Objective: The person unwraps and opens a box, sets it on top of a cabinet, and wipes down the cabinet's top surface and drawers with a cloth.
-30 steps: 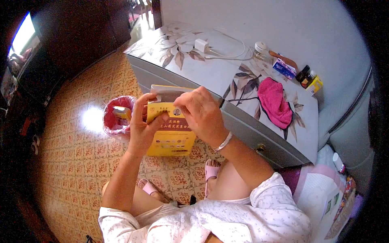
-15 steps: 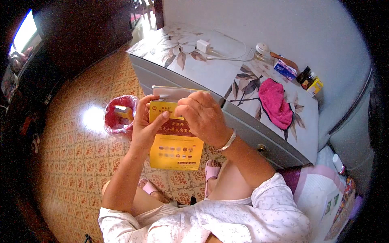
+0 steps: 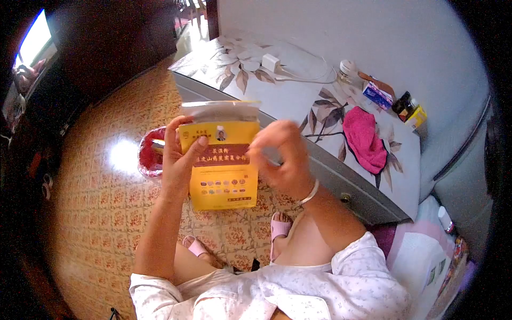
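A yellow pouch (image 3: 224,181) with a dark red band and a small portrait hangs upright in front of me, its silvery inner side showing at the open top. My left hand (image 3: 182,146) grips its upper left edge, thumb on the front. Just right of the pouch, my right hand (image 3: 282,154) is blurred, with fingers curled and the thumb and index finger near the pouch's right edge. Whether anything is between those fingertips is too blurred to tell.
A red-lined bin (image 3: 151,160) stands on the patterned floor at left. The flowered cabinet top (image 3: 298,101) holds a white charger (image 3: 271,62), a pink cloth (image 3: 365,140), a blue box (image 3: 377,95), a jar and small bottles. Bedding (image 3: 421,250) lies at lower right.
My right hand has come away from the pouch's top edge and moved right and down. The pouch has shifted slightly left and up in my left hand, and its mouth shows wider.
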